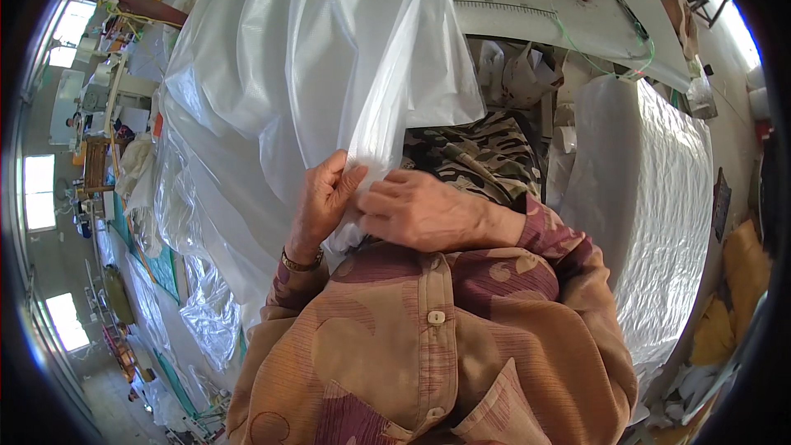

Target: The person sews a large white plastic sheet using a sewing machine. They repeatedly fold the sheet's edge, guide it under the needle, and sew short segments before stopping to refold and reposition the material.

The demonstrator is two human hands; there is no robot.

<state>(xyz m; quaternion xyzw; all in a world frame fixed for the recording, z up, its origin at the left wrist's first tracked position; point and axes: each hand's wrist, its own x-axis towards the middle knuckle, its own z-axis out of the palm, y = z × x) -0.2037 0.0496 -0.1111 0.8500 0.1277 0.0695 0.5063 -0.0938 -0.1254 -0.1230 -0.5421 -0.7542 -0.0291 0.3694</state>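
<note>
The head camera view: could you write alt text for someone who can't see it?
Seen from above, a person's left hand and right hand pinch a gathered edge of a large clear plastic sheet close to their patterned brown shirt. A white padded roll lies to the right, a worktable beyond, with camouflage fabric below the sheet.
</note>
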